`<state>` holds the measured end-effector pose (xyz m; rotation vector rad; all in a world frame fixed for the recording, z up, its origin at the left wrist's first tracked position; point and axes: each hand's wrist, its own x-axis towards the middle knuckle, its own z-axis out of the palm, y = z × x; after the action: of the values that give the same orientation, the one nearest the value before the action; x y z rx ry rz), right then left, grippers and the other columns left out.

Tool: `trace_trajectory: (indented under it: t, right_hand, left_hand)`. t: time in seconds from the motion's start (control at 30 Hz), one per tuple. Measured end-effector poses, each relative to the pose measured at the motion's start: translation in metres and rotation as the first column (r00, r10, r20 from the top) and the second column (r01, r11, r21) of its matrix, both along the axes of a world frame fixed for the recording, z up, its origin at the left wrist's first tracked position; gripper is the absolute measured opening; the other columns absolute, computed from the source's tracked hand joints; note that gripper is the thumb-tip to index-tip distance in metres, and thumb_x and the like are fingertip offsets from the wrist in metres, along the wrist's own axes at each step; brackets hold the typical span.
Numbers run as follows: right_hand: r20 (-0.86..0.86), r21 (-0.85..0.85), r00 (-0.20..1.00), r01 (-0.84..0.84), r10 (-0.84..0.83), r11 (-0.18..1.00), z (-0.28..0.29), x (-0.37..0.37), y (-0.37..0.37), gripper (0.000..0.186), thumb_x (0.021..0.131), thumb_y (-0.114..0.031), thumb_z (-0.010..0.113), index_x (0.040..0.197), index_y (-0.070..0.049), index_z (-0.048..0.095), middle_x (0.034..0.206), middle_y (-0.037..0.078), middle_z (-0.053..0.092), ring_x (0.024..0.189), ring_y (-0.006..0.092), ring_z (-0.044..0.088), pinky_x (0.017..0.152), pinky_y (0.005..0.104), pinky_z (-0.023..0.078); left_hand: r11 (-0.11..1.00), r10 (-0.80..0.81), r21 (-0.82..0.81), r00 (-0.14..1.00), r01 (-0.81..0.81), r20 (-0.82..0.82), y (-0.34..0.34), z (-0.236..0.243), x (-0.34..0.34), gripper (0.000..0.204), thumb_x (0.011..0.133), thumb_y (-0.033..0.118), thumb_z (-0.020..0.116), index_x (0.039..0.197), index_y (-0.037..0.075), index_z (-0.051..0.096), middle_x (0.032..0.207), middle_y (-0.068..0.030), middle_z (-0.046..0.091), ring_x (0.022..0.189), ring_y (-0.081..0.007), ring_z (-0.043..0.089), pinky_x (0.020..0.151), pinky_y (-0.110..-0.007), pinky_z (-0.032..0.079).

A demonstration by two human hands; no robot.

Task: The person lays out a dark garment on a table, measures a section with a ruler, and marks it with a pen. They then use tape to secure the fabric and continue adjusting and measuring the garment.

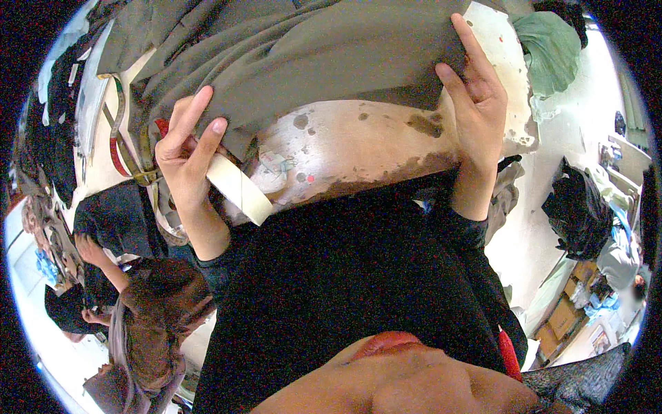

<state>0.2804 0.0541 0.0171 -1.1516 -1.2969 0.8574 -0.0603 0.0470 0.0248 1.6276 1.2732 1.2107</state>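
Observation:
A large piece of dark grey-brown cloth (331, 55) lies in soft folds across the worn, stained table (358, 134). My left hand (186, 141) is at the cloth's near left edge, its index finger and thumb stretched out, the other fingers curled. Behind those curled fingers a slim thing with a red end (162, 126) shows in part; its kind is hidden. Beside the left wrist, a cream tape roll (241, 190) rests near the table edge. My right hand (477, 96) is at the cloth's right edge, index finger and thumb stretched apart, nothing seen in it.
A measuring tape (116, 131) hangs in loops at the left. Light green cloth (548, 52) is bunched at the far right. Beyond the table's right side lie a black bag (578, 207) and cardboard (565, 317). Another person (148, 303) in brown works at the lower left.

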Motion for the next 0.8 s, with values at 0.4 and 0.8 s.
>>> trace_trajectory:
  t: [0.4, 0.8]
  right_hand:
    - [-0.065, -0.03, 0.998, -0.006, 0.004, 1.0, -0.001, 0.001, -0.001, 0.06, 0.089, 0.011, 0.056, 0.145, 0.003, 0.038, 0.147, 0.01, 0.045, 0.129, 0.0165, 0.047, 0.108, 0.0285, 0.037]
    - [-0.208, 0.194, 0.921, 0.369, -0.33, 0.909, -0.017, 0.019, -0.009, 0.052, 0.08, -0.002, 0.063, 0.131, 0.002, 0.05, 0.132, 0.015, 0.055, 0.114, 0.0246, 0.056, 0.094, 0.0335, 0.045]
  left_hand:
    - [0.998, -0.052, 0.044, 0.997, 0.05, 0.057, -0.001, -0.001, -0.002, 0.043, 0.081, -0.005, 0.071, 0.123, 0.001, 0.065, 0.113, -0.006, 0.06, 0.08, -0.0053, 0.054, 0.054, -0.016, 0.041]
    - [0.985, 0.173, -0.02, 0.952, -0.174, 0.254, -0.022, 0.036, -0.015, 0.069, 0.08, -0.002, 0.059, 0.145, -0.002, 0.036, 0.135, -0.0139, 0.049, 0.054, -0.0014, 0.045, 0.047, -0.015, 0.034]
